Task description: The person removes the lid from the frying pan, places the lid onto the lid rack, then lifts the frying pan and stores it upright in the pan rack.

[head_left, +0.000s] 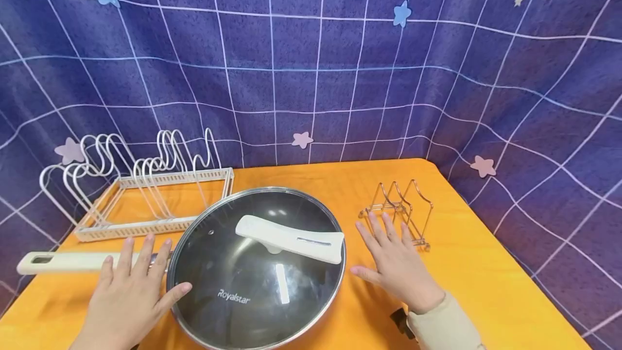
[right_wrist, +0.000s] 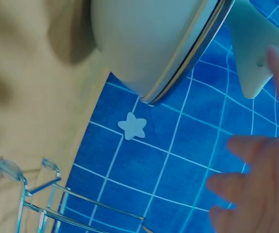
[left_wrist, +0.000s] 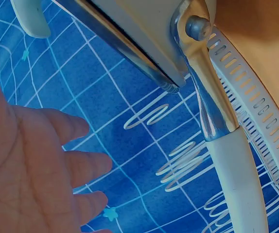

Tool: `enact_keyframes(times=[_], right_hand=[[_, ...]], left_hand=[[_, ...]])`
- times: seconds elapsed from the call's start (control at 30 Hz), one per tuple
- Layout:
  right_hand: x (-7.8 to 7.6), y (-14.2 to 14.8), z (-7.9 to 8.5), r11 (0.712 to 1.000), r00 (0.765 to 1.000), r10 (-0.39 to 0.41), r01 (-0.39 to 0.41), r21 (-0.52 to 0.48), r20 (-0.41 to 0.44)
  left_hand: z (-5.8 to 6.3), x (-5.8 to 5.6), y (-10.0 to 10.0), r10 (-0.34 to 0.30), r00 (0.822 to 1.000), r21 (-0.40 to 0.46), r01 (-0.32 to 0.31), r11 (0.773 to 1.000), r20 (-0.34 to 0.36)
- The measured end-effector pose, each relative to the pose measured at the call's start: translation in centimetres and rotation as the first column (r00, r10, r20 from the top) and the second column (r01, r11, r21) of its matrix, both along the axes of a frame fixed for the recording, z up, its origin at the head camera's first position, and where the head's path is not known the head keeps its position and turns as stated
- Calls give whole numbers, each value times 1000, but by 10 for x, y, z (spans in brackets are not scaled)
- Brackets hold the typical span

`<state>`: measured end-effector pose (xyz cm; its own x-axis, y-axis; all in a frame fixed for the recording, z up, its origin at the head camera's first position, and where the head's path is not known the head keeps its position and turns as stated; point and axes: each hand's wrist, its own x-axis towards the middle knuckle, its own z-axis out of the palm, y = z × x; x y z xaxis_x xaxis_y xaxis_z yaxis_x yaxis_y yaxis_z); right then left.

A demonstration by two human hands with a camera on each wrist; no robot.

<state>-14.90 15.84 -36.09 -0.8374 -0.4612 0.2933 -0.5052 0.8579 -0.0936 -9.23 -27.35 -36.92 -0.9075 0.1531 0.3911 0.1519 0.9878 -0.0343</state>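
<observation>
A pan (left_wrist: 144, 29) with a cream handle (head_left: 63, 262) stands on the orange table, covered by a dark glass lid (head_left: 228, 269) marked Royalstar. Across the lid runs a long white lid handle (head_left: 291, 239). My left hand (head_left: 128, 296) hovers with spread fingers near the pan's handle and left rim; in the left wrist view a gap separates it from the handle's metal joint (left_wrist: 217, 111). To the right of the pan, my right hand (head_left: 396, 266) is spread out, holding nothing. Just beyond its fingertips stands a small metal wire rack (head_left: 425, 226).
A white wire rack (head_left: 141, 227) with several curved dividers stands at the back left, behind the pan handle. Behind the orange table (head_left: 301, 174) hangs a blue gridded curtain (head_left: 301, 85) with star patterns, which also runs along the right side.
</observation>
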Motion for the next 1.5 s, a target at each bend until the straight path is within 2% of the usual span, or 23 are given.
enact_keyframes(times=[0.23,0.37,0.6,0.67,0.8,1.0,1.2,1.4,1.5], right_hand=[[-4,-5,-5,980,991,126,-118,-161,40],[-6,-9,-3,967,991,137,-130,-217,13],[-11,-24,8,959,987,157,-156,-237,-14],[-12,-29,11,954,986,164,-161,-254,-10],[-13,-41,17,946,986,166,-161,-281,-5],[-15,-57,28,956,985,170,-172,-238,-27],[-17,-65,37,972,984,180,-179,-155,-7],[-17,-71,40,976,980,197,-195,-98,12],[-18,-74,41,972,976,215,-213,-95,18]], left_hand=[[0,1,-4,-5,1000,9,5,1000,-9],[0,-1,-7,-9,1000,9,9,1000,14],[-3,-6,-23,-26,988,33,21,999,154],[-5,-8,-29,-37,987,50,29,998,158],[-8,-13,-40,-38,992,93,28,995,116],[-11,-23,-51,-5,988,148,-18,989,154],[-17,-26,-57,-11,980,178,-25,984,199],[-23,-29,-65,-11,982,179,-23,984,189],[-23,-28,-68,-8,983,167,-23,986,184]])
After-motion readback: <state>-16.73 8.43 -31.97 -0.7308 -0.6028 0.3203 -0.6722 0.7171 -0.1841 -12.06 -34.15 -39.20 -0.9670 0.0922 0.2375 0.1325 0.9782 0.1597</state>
